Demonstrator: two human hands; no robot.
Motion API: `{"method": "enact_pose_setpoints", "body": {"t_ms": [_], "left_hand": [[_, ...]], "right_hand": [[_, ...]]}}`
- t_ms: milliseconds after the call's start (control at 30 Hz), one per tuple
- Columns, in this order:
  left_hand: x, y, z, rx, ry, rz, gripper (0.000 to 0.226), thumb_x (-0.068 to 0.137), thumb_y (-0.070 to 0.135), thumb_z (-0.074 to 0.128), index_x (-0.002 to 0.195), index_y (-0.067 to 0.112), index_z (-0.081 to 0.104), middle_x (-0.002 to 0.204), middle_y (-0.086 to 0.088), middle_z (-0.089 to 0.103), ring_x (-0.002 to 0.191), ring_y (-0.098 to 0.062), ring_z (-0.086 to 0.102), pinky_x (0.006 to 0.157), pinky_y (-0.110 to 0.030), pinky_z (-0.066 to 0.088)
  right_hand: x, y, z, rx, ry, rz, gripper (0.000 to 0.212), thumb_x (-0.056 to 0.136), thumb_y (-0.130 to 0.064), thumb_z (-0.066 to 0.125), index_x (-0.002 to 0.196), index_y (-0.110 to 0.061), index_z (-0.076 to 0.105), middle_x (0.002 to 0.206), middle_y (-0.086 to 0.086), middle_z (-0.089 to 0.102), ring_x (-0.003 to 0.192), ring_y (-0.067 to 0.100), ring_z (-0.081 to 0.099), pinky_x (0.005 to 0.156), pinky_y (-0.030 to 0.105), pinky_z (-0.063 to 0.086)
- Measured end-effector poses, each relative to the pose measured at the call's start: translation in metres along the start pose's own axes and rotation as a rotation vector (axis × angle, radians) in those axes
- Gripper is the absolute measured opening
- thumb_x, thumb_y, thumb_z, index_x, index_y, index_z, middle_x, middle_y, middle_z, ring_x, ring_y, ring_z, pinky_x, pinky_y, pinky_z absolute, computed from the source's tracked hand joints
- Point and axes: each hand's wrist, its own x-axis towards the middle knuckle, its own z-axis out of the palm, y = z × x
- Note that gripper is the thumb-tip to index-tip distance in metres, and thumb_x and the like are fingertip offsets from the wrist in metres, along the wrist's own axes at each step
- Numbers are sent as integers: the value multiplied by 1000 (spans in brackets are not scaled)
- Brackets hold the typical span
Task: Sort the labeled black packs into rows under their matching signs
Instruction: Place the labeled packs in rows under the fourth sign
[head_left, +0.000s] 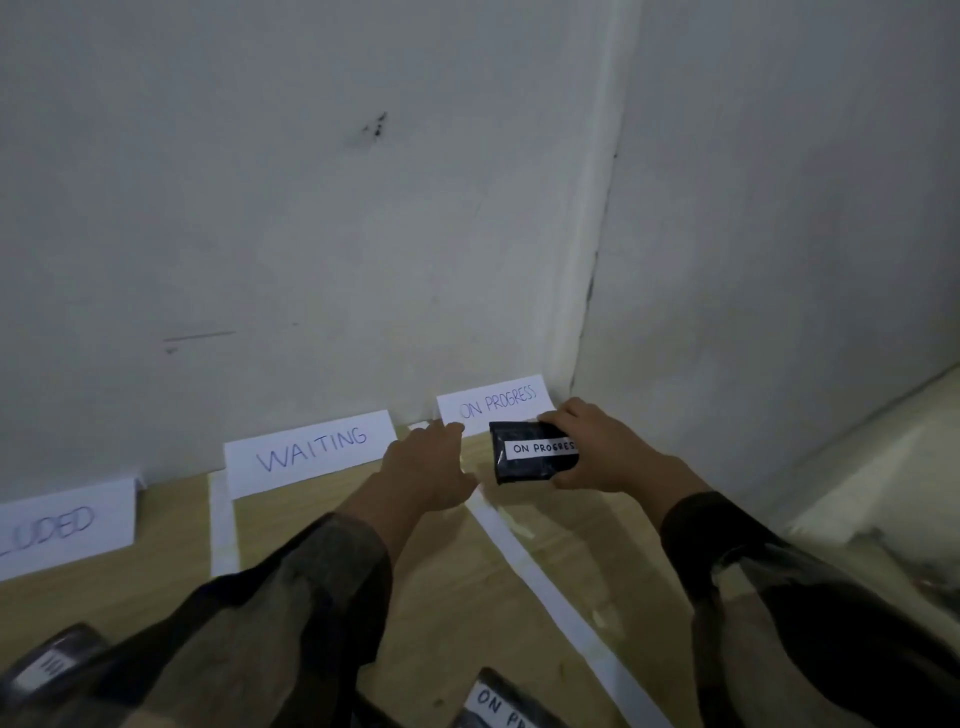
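My right hand (597, 447) grips a black pack (530, 453) with a white label reading ON PROGRESS, just below the ON PROGRESS sign (493, 402) at the wall. My left hand (428, 470) lies to the left of that pack, fingers stretched toward the sign's lower left corner. The WAITING sign (311, 449) stands further left, and a sign ending in LUDED (62, 525) is cut off at the left edge. Another ON PROGRESS pack (498, 701) lies at the bottom edge. A third pack (47, 665) sits at the bottom left, its label unreadable.
White tape strips (545, 587) divide the wooden table (171, 566) into columns under the signs. Grey walls meet in a corner right behind the ON PROGRESS sign. A pale ledge (883, 467) runs along the right side.
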Motion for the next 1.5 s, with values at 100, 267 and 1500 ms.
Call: {"method": "enact_pose_setpoints", "body": {"t_ms": [100, 267, 1500], "left_hand": [[18, 3, 10, 70, -18, 2, 62, 91, 45, 51, 142, 17, 30, 148, -5, 35, 135, -26, 35, 105, -42, 34], [44, 3, 25, 92, -18, 6, 60, 90, 48, 50, 140, 18, 35, 143, -4, 40, 130, -24, 40, 104, -41, 36], [28, -27, 15, 128, -31, 37, 62, 91, 42, 52, 144, 20, 29, 150, -2, 30, 138, -21, 28, 110, -40, 29]], "right_hand": [[15, 25, 7, 9, -33, 49, 82, 70, -32, 77, 141, -20, 37, 129, 2, 42, 115, 20, 44, 90, 31, 43], [42, 57, 19, 15, -96, 109, 80, 73, -27, 73, 143, -19, 35, 131, 3, 41, 116, 21, 46, 86, 27, 39], [39, -3, 19, 228, -58, 38, 71, 86, -14, 52, 149, -25, 23, 156, -7, 20, 145, 16, 16, 115, 38, 19]]}}
